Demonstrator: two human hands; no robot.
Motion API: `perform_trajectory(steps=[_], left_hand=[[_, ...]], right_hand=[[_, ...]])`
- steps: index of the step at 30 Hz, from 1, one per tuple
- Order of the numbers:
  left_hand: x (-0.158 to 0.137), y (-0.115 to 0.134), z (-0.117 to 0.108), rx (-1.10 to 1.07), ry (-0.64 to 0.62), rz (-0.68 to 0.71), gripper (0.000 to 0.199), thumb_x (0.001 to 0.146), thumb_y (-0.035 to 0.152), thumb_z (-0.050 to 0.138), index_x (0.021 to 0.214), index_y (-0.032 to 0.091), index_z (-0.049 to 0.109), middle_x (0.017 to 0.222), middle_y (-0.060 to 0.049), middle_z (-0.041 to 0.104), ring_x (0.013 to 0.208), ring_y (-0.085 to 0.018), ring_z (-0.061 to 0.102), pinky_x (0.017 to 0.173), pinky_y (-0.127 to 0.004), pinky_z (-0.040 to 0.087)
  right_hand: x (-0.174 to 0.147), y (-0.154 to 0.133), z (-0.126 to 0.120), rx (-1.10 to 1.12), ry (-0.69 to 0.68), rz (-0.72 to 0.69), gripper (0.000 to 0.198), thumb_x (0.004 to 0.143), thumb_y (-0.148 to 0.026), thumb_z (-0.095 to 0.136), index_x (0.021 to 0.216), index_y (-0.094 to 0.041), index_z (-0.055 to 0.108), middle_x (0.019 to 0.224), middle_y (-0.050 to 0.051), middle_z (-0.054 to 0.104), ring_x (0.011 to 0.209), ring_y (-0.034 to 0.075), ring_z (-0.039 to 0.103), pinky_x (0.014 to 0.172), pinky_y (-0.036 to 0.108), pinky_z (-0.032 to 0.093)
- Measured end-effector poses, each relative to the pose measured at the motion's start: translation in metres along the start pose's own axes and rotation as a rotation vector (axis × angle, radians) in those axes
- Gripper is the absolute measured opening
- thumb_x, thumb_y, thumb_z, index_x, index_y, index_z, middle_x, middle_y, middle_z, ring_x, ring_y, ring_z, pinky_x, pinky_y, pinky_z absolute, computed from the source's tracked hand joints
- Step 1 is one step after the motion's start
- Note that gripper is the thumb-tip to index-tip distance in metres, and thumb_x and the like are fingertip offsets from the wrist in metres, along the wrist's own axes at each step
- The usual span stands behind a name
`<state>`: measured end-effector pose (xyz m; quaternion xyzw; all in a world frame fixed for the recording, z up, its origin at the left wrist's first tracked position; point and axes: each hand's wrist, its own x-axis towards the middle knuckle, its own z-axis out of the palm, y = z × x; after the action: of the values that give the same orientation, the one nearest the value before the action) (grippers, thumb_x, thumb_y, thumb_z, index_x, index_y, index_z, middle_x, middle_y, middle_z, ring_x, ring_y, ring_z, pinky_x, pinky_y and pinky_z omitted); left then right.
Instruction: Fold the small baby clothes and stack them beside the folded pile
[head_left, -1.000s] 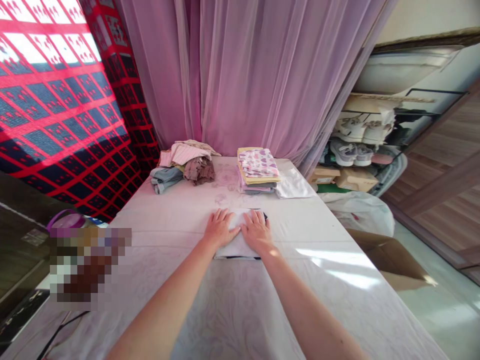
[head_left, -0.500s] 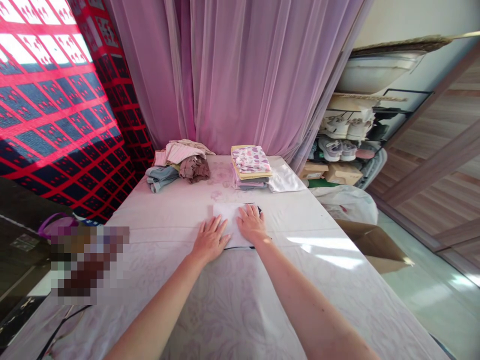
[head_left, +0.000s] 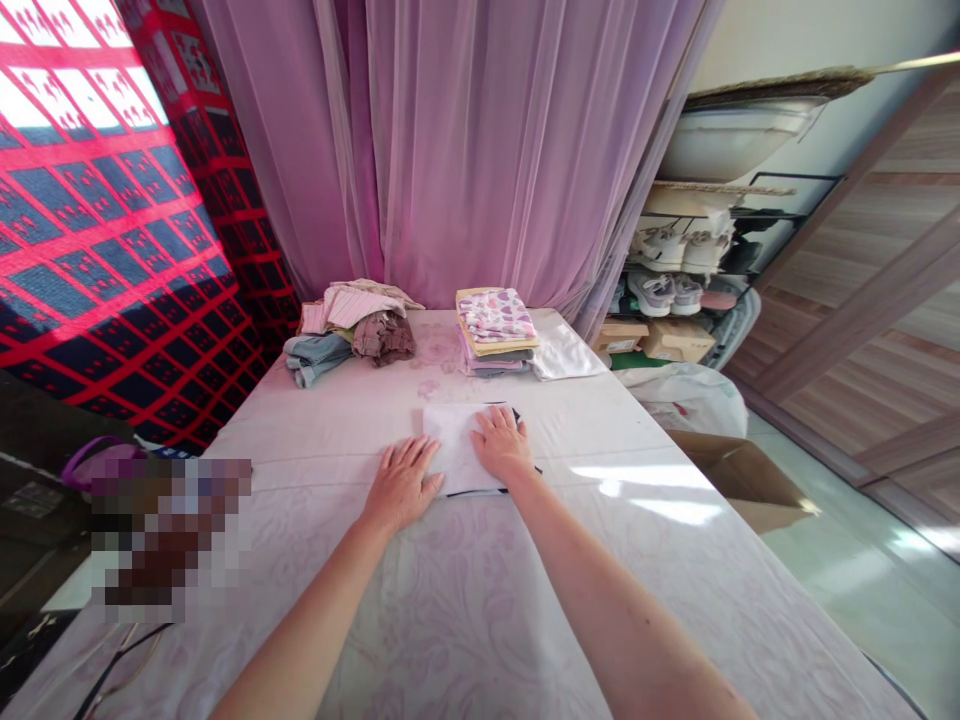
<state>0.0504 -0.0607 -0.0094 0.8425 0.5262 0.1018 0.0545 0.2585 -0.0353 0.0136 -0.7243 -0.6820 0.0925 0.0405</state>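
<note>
A folded white garment point(head_left: 452, 440) with dark edging lies flat in front of me on the pale patterned sheet point(head_left: 450, 610). My right hand point(head_left: 501, 442) rests palm down on its right part, fingers spread. At its left edge, my left hand point(head_left: 405, 480) lies flat with fingers apart, mostly on the sheet. Behind the garment stands a neat stack of folded clothes point(head_left: 497, 335), topped by one with a heart print. A loose heap of clothes point(head_left: 360, 325) sits to the back left, in pink, brown and grey-blue.
Beside the stack is a white shiny cloth point(head_left: 568, 352). Purple curtains point(head_left: 465, 150) hang behind. Off the right edge are an open cardboard box point(head_left: 739, 480), a plastic bag point(head_left: 686, 398) and a rack with shoes point(head_left: 660, 290). A blurred-out patch point(head_left: 169, 530) covers something at left.
My left hand has slid left, off the white garment to its edge. My right hand stays on the garment. The view has shifted slightly.
</note>
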Motion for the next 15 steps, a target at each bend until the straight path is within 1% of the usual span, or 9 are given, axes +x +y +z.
perform_trajectory(steps=[6, 8, 11, 13, 15], left_hand=[[-0.001, -0.002, 0.0, -0.038, 0.052, 0.024, 0.047, 0.094, 0.04, 0.043, 0.138, 0.025, 0.05, 0.148, -0.008, 0.05, 0.138, -0.025, 0.042, 0.116, -0.048, 0.028], [-0.001, -0.003, 0.003, -0.026, 0.081, -0.001, 0.049, 0.093, 0.042, 0.045, 0.137, 0.023, 0.051, 0.149, -0.01, 0.048, 0.139, -0.028, 0.041, 0.116, -0.049, 0.028], [-0.002, -0.006, 0.007, 0.005, 0.12, -0.088, 0.055, 0.091, 0.048, 0.047, 0.136, 0.017, 0.051, 0.153, -0.015, 0.042, 0.142, -0.033, 0.036, 0.116, -0.053, 0.027], [-0.001, -0.007, 0.009, 0.002, 0.126, -0.113, 0.054, 0.092, 0.049, 0.045, 0.134, 0.016, 0.053, 0.15, -0.016, 0.046, 0.141, -0.033, 0.038, 0.116, -0.055, 0.027], [-0.001, -0.008, 0.01, -0.019, 0.129, -0.12, 0.048, 0.094, 0.046, 0.043, 0.131, 0.019, 0.057, 0.145, -0.013, 0.052, 0.138, -0.031, 0.042, 0.115, -0.053, 0.029]], right_hand=[[-0.002, 0.002, 0.002, 0.029, 0.06, -0.022, 0.049, 0.1, -0.04, 0.029, 0.143, -0.023, 0.047, 0.158, 0.009, 0.033, 0.146, 0.025, 0.02, 0.114, 0.05, 0.02], [-0.002, 0.002, 0.002, 0.041, 0.062, -0.019, 0.049, 0.1, -0.04, 0.03, 0.143, -0.023, 0.047, 0.158, 0.008, 0.033, 0.146, 0.025, 0.02, 0.114, 0.049, 0.02], [-0.001, 0.002, 0.002, 0.071, 0.062, -0.007, 0.048, 0.099, -0.04, 0.033, 0.142, -0.023, 0.049, 0.158, 0.008, 0.033, 0.146, 0.025, 0.021, 0.114, 0.049, 0.02], [-0.001, 0.003, 0.002, 0.087, 0.072, -0.011, 0.048, 0.099, -0.04, 0.034, 0.141, -0.023, 0.05, 0.158, 0.007, 0.034, 0.145, 0.025, 0.021, 0.114, 0.049, 0.02], [-0.001, 0.003, 0.002, 0.095, 0.082, -0.018, 0.048, 0.098, -0.04, 0.034, 0.141, -0.023, 0.05, 0.157, 0.007, 0.036, 0.145, 0.025, 0.022, 0.114, 0.048, 0.021]])
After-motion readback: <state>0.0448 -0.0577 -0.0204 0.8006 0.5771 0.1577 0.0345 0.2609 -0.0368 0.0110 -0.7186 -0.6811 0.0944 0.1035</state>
